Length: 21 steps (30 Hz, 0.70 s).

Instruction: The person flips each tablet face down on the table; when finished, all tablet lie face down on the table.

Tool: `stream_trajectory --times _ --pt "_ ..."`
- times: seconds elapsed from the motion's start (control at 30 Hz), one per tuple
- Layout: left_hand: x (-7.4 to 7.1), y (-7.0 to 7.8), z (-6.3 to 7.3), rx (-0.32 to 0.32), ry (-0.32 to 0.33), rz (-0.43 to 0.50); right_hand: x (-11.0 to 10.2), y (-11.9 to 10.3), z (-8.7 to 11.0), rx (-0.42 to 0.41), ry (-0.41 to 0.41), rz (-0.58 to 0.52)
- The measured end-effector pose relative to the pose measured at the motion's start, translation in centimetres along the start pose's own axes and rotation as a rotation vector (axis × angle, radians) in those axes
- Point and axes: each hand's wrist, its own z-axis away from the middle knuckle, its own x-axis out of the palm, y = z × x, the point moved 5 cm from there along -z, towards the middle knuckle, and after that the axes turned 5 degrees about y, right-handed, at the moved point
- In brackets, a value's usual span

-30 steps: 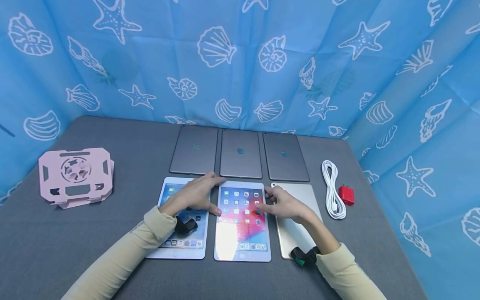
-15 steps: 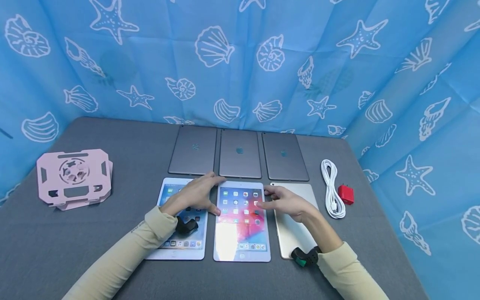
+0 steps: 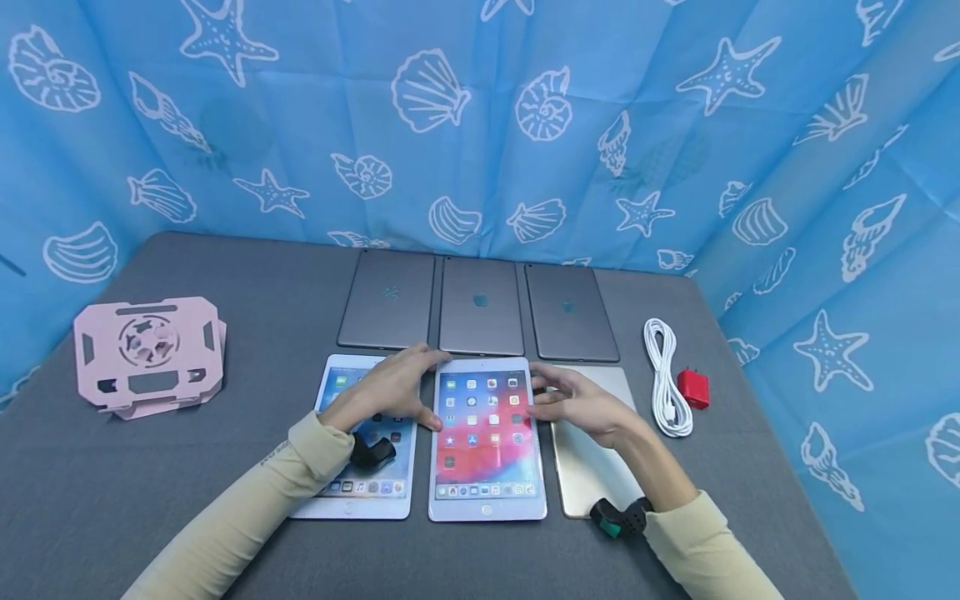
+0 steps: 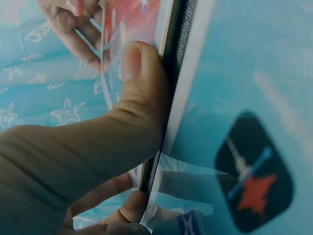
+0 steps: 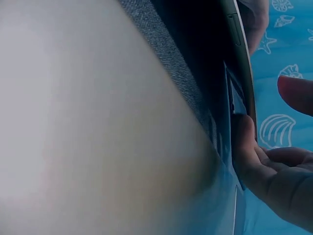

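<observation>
In the middle of the front row lies a white tablet (image 3: 487,442) with its screen lit, its right side tipped up off the table. My left hand (image 3: 401,383) holds its left side, thumb on the front edge and fingers at the upper corner. On the opposite side, my right hand (image 3: 581,400) has fingers (image 5: 247,147) hooked under the raised edge, while its thumb stands apart from the screen in the right wrist view. Under my left wrist is another lit white tablet (image 3: 367,492). Beneath my right hand a pale gold tablet (image 3: 600,475) lies back up.
Three dark grey tablets, including the middle one (image 3: 480,312), lie back up along the rear. A pink folding stand (image 3: 150,350) is at far left. At right are a coiled white cable (image 3: 663,383) and a red charger plug (image 3: 693,389). A blue curtain (image 3: 487,125) borders the table.
My right hand has shifted slightly right, its thumb coming off the screen. The middle tablet's right side has come up, and the glare on its screen is gone. My left hand stays put.
</observation>
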Motion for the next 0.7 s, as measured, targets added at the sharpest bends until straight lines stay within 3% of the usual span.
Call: stream_trajectory --times 0.7 --pt "0.4 1.7 0.1 0.014 0.039 0.015 -0.6 -2.5 2.3 -0.162 0.06 0.007"
